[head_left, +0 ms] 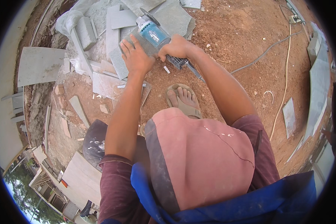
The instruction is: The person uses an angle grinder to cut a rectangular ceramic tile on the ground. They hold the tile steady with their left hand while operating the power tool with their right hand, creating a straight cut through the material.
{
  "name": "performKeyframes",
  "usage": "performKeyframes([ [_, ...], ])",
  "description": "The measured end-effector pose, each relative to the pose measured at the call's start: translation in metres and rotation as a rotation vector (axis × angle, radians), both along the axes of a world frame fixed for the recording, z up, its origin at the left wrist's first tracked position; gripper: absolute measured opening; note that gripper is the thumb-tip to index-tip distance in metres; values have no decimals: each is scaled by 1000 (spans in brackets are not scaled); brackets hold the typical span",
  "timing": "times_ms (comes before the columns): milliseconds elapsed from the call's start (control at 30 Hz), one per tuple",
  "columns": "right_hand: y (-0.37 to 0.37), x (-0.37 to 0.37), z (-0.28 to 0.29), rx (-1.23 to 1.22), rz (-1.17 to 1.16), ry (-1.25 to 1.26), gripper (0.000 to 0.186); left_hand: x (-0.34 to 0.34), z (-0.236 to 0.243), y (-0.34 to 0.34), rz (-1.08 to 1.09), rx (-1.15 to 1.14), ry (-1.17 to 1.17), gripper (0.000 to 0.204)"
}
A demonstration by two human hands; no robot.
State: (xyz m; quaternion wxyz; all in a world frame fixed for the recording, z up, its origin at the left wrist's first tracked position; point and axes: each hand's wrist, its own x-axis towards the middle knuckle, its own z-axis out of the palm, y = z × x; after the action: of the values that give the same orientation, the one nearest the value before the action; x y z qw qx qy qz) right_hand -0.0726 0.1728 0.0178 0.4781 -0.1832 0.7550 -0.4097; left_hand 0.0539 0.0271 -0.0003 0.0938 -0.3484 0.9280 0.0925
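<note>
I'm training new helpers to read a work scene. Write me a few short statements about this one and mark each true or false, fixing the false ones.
1. The right hand grips the blue angle grinder. True.
2. The left hand is wrapped around the grinder's cord. False: it lies with fingers spread over a grey stone slab.
3. The foot in view wears an open-toed sandal. True.
4. The grinder's disc is at the end nearest the foot. False: it is at the far end, away from the foot.
5. A grey cord runs across the reddish soil on the right. True.
</note>
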Motion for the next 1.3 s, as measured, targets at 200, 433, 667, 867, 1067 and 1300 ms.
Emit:
performKeyframes([
  [200,3,2,9,-20,-2,-25,30,0,2,1,12,5,-1,132],
  [433,-1,-2,-2,20,24,-13,32,0,3,2,15,11,3,133],
  [667,-3,-3,-5,33,28,13,36,2,0,1,7,7,28,134],
  [867,-1,-3,-7,12,18,-2,41,2,1,2,5,15,45,134],
  [1067,-2,-4,-19,25,21,18,42,1,2,3,9,19,33,134],
  [1300,0,-3,-18,13,20,-8,41,1,4,5,14,30,38,132],
])
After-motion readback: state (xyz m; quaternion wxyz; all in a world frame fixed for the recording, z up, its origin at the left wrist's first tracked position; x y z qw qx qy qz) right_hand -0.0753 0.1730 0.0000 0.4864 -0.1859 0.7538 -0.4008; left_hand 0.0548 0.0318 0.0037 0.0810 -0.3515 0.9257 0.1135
